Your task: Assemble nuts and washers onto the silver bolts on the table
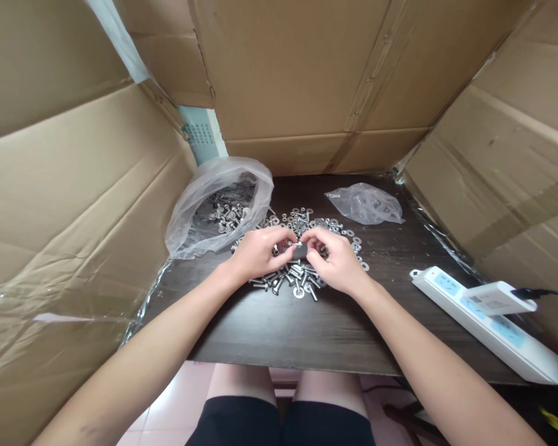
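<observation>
Both my hands meet over a pile of loose metal bolts and washers [297, 279] on a dark wooden table [307, 328]. My left hand [260, 251] pinches a small silver bolt [294, 244] at its fingertips. My right hand [335, 260] is closed in a pinch at the other end of that bolt; whether it holds a washer or nut there is too small to tell. More washers [302, 218] lie scattered just behind the hands.
A clear plastic bag [218, 207] with several bolts lies open at the back left. A crumpled smaller bag [366, 203] sits back right. A white power strip [488, 322] with a plugged adapter lies at the right. Cardboard walls [307, 80] enclose the table.
</observation>
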### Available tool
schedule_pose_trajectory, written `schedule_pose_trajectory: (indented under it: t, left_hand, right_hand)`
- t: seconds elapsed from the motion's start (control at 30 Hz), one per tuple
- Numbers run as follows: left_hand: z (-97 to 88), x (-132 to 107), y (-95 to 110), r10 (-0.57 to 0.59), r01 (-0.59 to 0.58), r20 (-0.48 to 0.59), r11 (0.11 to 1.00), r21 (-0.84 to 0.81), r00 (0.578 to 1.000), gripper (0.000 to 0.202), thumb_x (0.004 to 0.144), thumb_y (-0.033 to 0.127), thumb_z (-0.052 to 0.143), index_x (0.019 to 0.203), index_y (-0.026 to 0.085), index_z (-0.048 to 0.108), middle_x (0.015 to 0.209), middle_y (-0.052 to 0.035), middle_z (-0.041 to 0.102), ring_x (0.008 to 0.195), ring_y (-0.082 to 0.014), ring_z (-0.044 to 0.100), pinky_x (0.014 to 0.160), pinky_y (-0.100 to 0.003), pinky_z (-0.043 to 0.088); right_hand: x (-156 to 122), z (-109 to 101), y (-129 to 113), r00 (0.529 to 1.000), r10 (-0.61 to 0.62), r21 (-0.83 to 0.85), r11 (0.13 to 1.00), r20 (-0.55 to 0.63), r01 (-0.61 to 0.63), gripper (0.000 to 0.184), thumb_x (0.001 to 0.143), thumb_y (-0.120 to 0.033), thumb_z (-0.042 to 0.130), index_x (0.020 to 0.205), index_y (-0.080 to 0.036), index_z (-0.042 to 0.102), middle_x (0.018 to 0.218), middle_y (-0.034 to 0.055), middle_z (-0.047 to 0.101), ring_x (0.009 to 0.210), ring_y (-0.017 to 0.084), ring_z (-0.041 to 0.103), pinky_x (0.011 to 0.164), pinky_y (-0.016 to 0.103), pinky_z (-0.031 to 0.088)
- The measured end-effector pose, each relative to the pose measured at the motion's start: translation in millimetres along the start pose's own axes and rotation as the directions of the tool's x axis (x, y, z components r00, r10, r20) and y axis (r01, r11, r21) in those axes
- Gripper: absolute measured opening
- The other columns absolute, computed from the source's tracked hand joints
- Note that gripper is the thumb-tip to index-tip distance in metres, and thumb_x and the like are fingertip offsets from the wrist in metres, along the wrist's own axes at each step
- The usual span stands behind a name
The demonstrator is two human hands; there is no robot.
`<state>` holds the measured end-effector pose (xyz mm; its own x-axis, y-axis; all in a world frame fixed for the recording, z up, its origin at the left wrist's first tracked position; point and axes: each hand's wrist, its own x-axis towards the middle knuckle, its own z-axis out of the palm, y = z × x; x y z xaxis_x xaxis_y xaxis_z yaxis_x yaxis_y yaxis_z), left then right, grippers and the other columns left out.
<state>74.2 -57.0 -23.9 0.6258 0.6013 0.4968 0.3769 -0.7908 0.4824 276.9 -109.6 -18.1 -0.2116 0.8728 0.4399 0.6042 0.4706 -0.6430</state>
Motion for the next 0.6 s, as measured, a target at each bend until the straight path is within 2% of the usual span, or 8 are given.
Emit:
schedule_pose_trajectory:
  t: [0.2, 0.4, 0.6]
  left_hand:
    - [-0.3, 0.6, -0.4, -0.005, 0.005, -0.01, 1.0, -0.021, 1.0, 0.011, 0.091, 0.024, 0.062, 0.098, 0.017, 0.067, 0.086, -0.0003, 0.068, 0.072, -0.0107, 0.063, 0.067, -0.021, 0.049]
    - [-0.8, 0.6, 0.2, 0.006, -0.006, -0.004, 1.0, -0.03, 1.0, 0.011, 0.091, 0.024, 0.063, 0.099, 0.017, 0.067, 0.086, -0.0002, 0.069, 0.072, -0.0105, 0.064, 0.066, -0.021, 0.049]
    - [-0.4, 0.0, -0.2, 0.014, -0.014, -0.001, 0.999, -0.03, 1.0, 0.01, 0.091, 0.023, 0.063, 0.099, 0.017, 0.067, 0.085, 0.0001, 0.068, 0.072, -0.0103, 0.063, 0.065, -0.02, 0.048]
  right_hand:
    - [1.0, 1.9, 3.6, 0.998, -0.007, -0.057, 0.998, 0.061, 0.01, 0.013, 0.081, -0.012, 0.052, 0.087, -0.018, 0.062, 0.076, 0.001, 0.06, 0.066, 0.014, 0.054, 0.064, 0.027, 0.043]
    - [1.8, 1.0, 6.4, 1.0, -0.005, -0.052, 0.999, 0.017, 0.006, 0.014, 0.082, -0.012, 0.052, 0.09, -0.017, 0.064, 0.076, 0.0007, 0.061, 0.066, 0.013, 0.055, 0.063, 0.026, 0.044]
    - [1.6, -0.5, 3.6, 0.997, -0.072, -0.015, 0.997, -0.033, 0.071, 0.016, 0.083, -0.01, 0.052, 0.091, -0.017, 0.063, 0.077, 0.0007, 0.061, 0.068, 0.014, 0.057, 0.066, 0.027, 0.046]
